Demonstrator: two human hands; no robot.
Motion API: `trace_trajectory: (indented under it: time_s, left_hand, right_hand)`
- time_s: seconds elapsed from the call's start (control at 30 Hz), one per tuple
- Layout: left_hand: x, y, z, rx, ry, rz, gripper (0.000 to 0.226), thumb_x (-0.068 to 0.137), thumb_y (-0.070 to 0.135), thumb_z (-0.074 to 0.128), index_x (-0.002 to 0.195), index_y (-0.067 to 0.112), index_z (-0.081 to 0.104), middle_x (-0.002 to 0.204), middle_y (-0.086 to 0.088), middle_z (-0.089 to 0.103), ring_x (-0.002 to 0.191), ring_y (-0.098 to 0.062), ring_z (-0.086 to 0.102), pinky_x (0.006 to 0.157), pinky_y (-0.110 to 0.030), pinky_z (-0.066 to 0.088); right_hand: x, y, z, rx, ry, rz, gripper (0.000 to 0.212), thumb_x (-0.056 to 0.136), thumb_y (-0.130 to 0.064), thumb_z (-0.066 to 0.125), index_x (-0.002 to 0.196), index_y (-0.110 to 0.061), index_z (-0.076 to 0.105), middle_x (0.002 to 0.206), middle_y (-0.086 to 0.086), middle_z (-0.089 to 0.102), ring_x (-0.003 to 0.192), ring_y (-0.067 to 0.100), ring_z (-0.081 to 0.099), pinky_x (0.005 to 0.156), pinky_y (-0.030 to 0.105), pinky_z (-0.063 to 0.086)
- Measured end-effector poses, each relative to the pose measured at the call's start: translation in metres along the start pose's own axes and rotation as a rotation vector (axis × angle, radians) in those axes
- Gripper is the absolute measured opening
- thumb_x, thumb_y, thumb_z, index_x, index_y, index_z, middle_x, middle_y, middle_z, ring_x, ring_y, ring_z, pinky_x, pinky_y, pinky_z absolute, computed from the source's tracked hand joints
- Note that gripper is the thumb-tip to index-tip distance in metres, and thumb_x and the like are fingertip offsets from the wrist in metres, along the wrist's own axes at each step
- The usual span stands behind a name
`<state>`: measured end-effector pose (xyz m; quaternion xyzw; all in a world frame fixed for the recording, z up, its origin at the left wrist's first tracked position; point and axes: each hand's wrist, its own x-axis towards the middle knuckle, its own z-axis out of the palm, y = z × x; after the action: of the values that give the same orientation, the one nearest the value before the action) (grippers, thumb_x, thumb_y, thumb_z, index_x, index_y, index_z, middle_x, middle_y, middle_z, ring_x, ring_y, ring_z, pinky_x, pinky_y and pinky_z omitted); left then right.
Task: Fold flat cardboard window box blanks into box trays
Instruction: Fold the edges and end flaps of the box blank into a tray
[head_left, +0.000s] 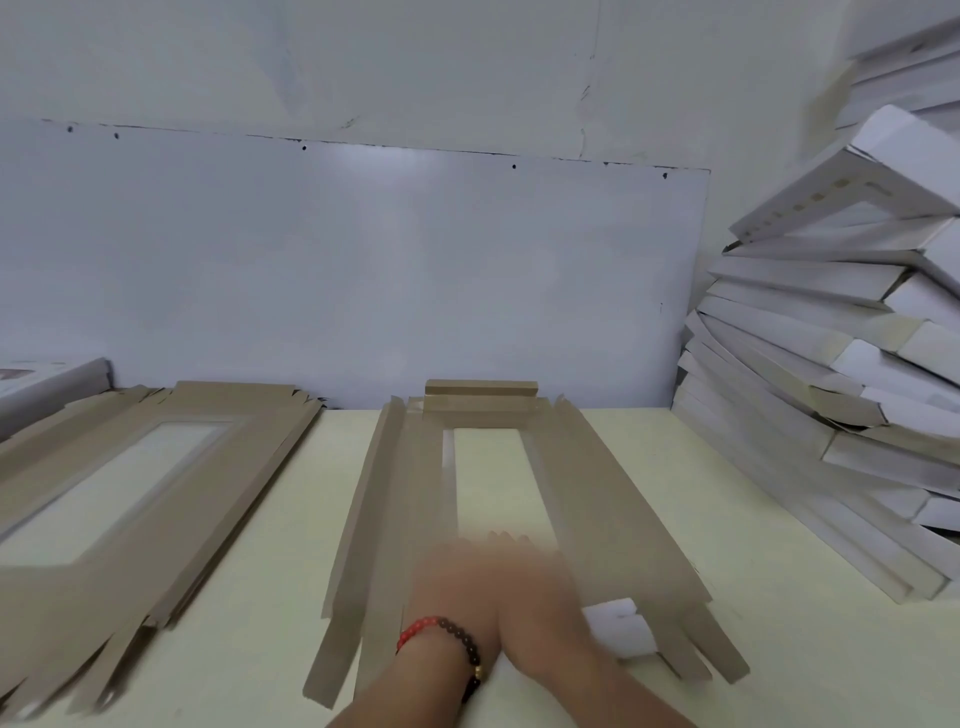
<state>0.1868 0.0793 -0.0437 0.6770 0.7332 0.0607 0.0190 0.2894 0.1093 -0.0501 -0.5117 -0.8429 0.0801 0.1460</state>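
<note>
So both hands lie blurred together on the near end of the window blank mid-table; can't tell their grip; flat stack left, folded trays right.

No text, label or number can be read anywhere (the cardboard blank is plain brown).

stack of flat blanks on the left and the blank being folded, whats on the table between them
Nothing: in the head view a bare strip of pale table separates the stack of flat blanks from the blank being folded.
</note>
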Motion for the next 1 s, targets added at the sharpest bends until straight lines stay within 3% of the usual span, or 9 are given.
trace_trajectory:
  time_s: [0.17, 0.43, 0.57, 0.63, 0.67, 0.73, 0.8, 0.9, 1.0]
  left_hand:
    - [0.005, -0.015, 0.009, -0.018, 0.091, -0.019, 0.033, 0.09, 0.023, 0.046, 0.123, 0.025, 0.045, 0.131, 0.002, 0.044, 0.127, -0.024, 0.034, 0.104, -0.035, 0.029]
    - [0.002, -0.043, 0.009, 0.066, 0.102, -0.061, 0.034, 0.093, 0.024, 0.042, 0.127, 0.027, 0.045, 0.134, 0.003, 0.045, 0.128, -0.025, 0.033, 0.104, -0.036, 0.028]
    - [-0.008, -0.052, -0.002, 0.095, 0.134, -0.094, 0.031, 0.092, 0.018, 0.033, 0.121, 0.023, 0.044, 0.128, -0.001, 0.047, 0.121, -0.025, 0.039, 0.093, -0.034, 0.033]
    - [-0.013, -0.048, -0.009, 0.121, 0.169, -0.061, 0.033, 0.087, 0.009, 0.031, 0.115, 0.02, 0.042, 0.121, -0.003, 0.047, 0.112, -0.025, 0.043, 0.083, -0.032, 0.033]
    - [-0.015, -0.045, -0.011, 0.132, 0.166, -0.019, 0.036, 0.084, 0.004, 0.031, 0.115, 0.019, 0.042, 0.119, -0.005, 0.047, 0.108, -0.025, 0.044, 0.081, -0.031, 0.033]
    - [-0.018, -0.04, -0.015, 0.12, 0.11, 0.047, 0.04, 0.081, -0.003, 0.034, 0.116, 0.015, 0.04, 0.117, -0.007, 0.047, 0.103, -0.026, 0.048, 0.076, -0.032, 0.036]
    - [-0.021, -0.04, -0.019, 0.08, 0.024, 0.039, 0.036, 0.082, -0.003, 0.04, 0.113, 0.015, 0.039, 0.116, -0.008, 0.048, 0.099, -0.027, 0.053, 0.072, -0.033, 0.038]
    - [-0.03, -0.046, -0.023, 0.015, 0.041, 0.104, 0.004, 0.099, 0.024, 0.037, 0.098, 0.021, 0.034, 0.109, -0.007, 0.055, 0.095, -0.027, 0.055, 0.069, -0.031, 0.034]
    - [-0.046, -0.056, -0.014, 0.115, 0.132, 0.28, 0.043, 0.094, 0.06, 0.026, 0.1, 0.022, 0.045, 0.101, 0.0, 0.057, 0.092, -0.024, 0.051, 0.075, -0.033, 0.037]
  right_hand:
    - [-0.007, 0.031, 0.0, -0.191, -0.021, -0.043, 0.053, 0.102, -0.043, 0.018, 0.154, -0.033, 0.012, 0.162, -0.011, 0.007, 0.149, 0.009, 0.002, 0.118, 0.043, -0.003]
    - [-0.016, 0.081, -0.021, -0.297, -0.029, 0.151, 0.055, 0.1, -0.05, 0.022, 0.153, -0.035, 0.013, 0.162, -0.011, 0.008, 0.149, 0.013, 0.004, 0.117, 0.048, -0.003]
    - [-0.025, 0.089, -0.033, -0.38, 0.023, 0.164, 0.055, 0.101, -0.046, 0.025, 0.153, -0.034, 0.011, 0.162, -0.01, 0.005, 0.149, 0.015, 0.005, 0.118, 0.047, -0.002]
    - [-0.031, 0.084, -0.04, -0.464, 0.116, 0.043, 0.053, 0.099, -0.028, 0.031, 0.152, -0.027, 0.025, 0.16, 0.0, 0.019, 0.145, 0.023, 0.023, 0.117, 0.048, 0.011]
    - [-0.034, 0.079, -0.043, -0.464, 0.201, -0.075, 0.051, 0.092, -0.016, 0.036, 0.143, -0.022, 0.045, 0.15, 0.007, 0.039, 0.132, 0.028, 0.043, 0.112, 0.046, 0.029]
    - [-0.041, 0.071, -0.044, -0.462, 0.295, -0.312, 0.034, 0.07, -0.007, 0.056, 0.097, -0.02, 0.072, 0.1, 0.003, 0.066, 0.082, 0.023, 0.064, 0.074, 0.03, 0.054]
    - [-0.047, 0.067, -0.049, -0.47, 0.222, -0.416, 0.033, 0.043, -0.005, 0.08, 0.067, -0.021, 0.064, 0.071, -0.003, 0.058, 0.055, 0.016, 0.055, 0.046, 0.02, 0.041]
    - [-0.05, 0.073, -0.055, -0.415, 0.117, -0.401, 0.043, 0.03, -0.014, 0.091, 0.061, -0.023, 0.062, 0.062, -0.008, 0.055, 0.047, 0.011, 0.052, 0.037, 0.018, 0.032]
    - [-0.056, 0.079, -0.056, -0.346, 0.11, -0.46, 0.032, 0.052, -0.04, 0.092, 0.066, -0.027, 0.066, 0.061, -0.014, 0.059, 0.051, 0.007, 0.057, 0.041, 0.014, 0.04]
